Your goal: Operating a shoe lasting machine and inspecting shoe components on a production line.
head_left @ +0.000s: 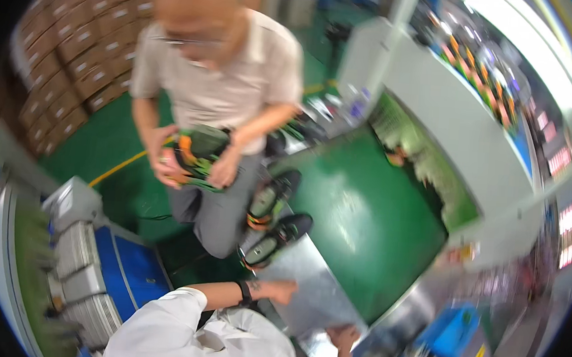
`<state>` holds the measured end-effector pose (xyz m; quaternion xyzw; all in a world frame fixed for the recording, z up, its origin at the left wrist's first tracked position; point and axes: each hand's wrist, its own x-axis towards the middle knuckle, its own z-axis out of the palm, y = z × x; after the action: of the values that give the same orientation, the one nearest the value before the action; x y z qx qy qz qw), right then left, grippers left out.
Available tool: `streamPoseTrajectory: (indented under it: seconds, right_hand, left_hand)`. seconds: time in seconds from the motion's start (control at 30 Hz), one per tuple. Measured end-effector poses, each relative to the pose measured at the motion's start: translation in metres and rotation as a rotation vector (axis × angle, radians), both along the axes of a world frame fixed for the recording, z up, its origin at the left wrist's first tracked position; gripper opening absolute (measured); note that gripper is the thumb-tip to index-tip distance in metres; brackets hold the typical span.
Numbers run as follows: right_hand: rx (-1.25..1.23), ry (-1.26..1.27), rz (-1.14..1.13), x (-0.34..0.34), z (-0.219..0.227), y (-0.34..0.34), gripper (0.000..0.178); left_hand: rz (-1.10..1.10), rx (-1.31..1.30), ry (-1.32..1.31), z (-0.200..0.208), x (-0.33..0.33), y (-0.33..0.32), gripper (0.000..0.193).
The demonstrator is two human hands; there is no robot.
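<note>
My left hand (283,291), a dark band on its wrist, is over the left edge of a shiny metal tabletop (309,273); its fingers are blurred, and no object shows in it. Near the lower right corner of that top, my right hand (344,336) has its fingers stretched out over the metal, with nothing visible in them. Dark shoes with green and orange trim (275,239) lie at the far end of the metal top, beyond my left hand. Across from me, a person (223,74) holds a similar green and orange shoe (201,156) in both hands.
Stacked cardboard boxes (86,45) stand at the far left. Grey trays and a blue bin (127,267) are at my left. A grey machine housing (429,115) rises at the right, near a line of shoes (482,79). Blue containers (447,332) sit at lower right.
</note>
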<state>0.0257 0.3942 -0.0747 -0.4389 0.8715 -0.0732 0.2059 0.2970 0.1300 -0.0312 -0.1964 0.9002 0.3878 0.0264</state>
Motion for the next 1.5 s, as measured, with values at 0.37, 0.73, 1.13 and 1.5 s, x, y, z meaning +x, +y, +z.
streamPoseTrajectory:
  seconds: [0.37,0.73,1.13,1.5]
  right_hand:
    - [0.289,-0.153,-0.36,0.061,0.092,-0.062,0.115]
    - [0.067,-0.075,-0.311,0.062,0.051,-0.046,0.118]
    - [0.418,-0.398,-0.204,0.001,0.077,-0.087,0.097]
    - [-0.432,-0.028,0.3,-0.196,0.149,-0.578,0.07]
  left_hand:
    - [-0.081,0.07,-0.049,0.043,0.037,-0.011,0.034]
    - [-0.08,0.088,-0.235,0.027,-0.013,-0.027,0.034]
    - [0.187,-0.361,-0.001,0.075,-0.211,-0.25,0.041]
    - [0.418,-0.486,0.12,-0.032,-0.201,-0.421,0.055]
